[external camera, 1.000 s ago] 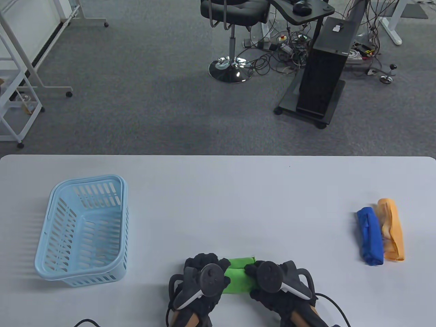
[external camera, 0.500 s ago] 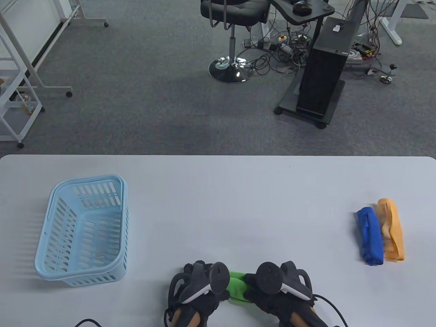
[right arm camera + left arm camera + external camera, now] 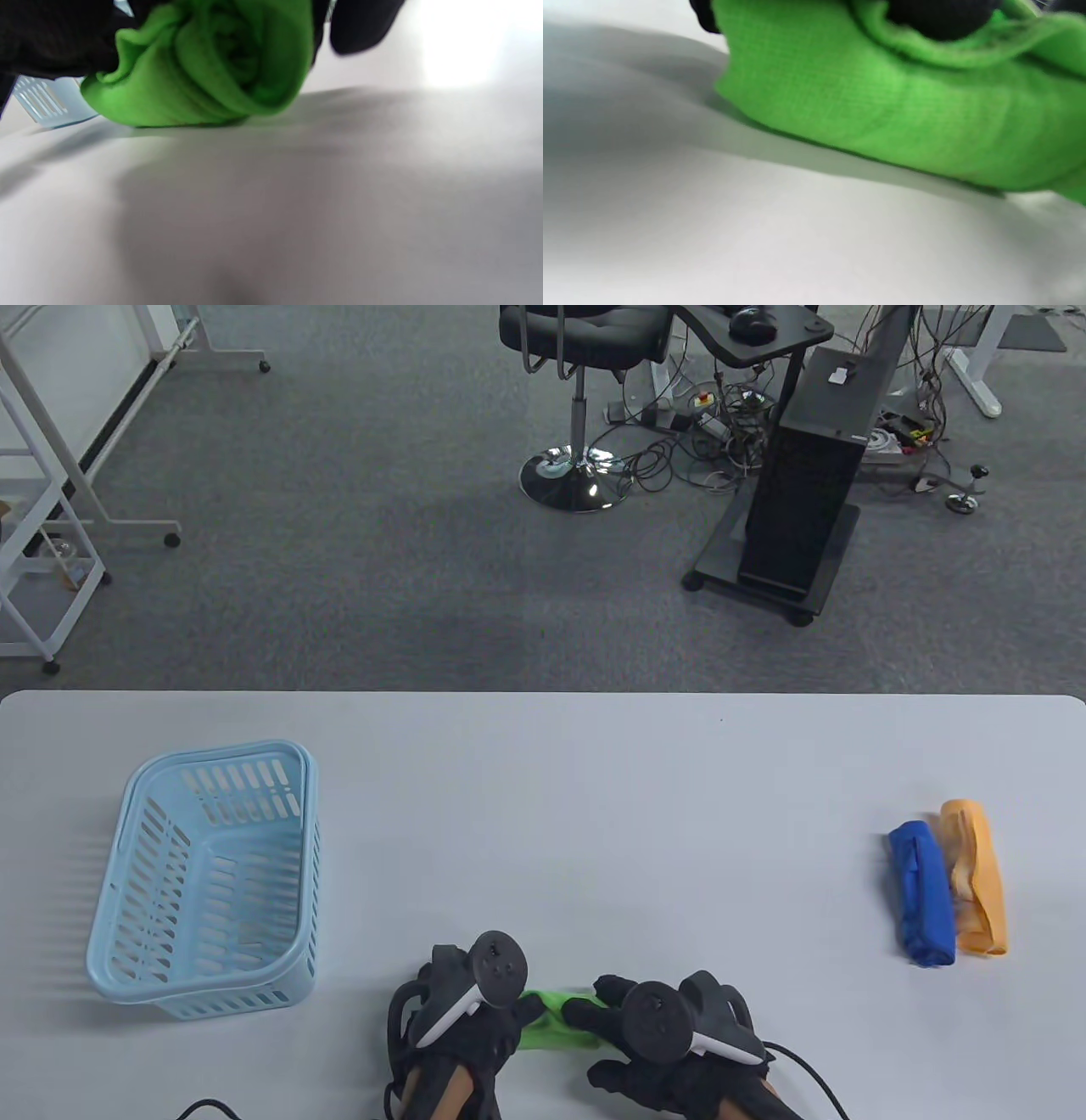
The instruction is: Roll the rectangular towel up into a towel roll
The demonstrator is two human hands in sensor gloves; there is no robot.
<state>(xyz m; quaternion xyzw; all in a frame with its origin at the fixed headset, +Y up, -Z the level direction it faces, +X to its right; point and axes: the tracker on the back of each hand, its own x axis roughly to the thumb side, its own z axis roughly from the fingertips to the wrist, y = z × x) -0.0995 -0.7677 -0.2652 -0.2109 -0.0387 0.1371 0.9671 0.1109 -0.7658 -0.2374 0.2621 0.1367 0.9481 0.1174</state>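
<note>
A green towel [image 3: 551,1027], rolled into a thick roll, lies near the table's front edge between my hands. My left hand [image 3: 475,1014] grips its left end and my right hand [image 3: 632,1022] grips its right end. In the left wrist view the roll [image 3: 903,123] fills the upper right, with a dark fingertip [image 3: 941,19] pressed into its top fold. In the right wrist view the roll's spiral end [image 3: 237,63] faces the camera, with gloved fingers [image 3: 55,38] wrapped over it. The roll rests on the table.
A light blue slotted basket [image 3: 136,976] stands at the left of the table. A blue towel roll [image 3: 923,892] and an orange towel roll [image 3: 976,875] lie side by side at the right. The basket's corner [image 3: 44,106] shows in the right wrist view.
Both hands have rolled the green towel toward the front edge and shifted it slightly left. Less green shows now; the towel has gone from a flat fold to a tight roll.
</note>
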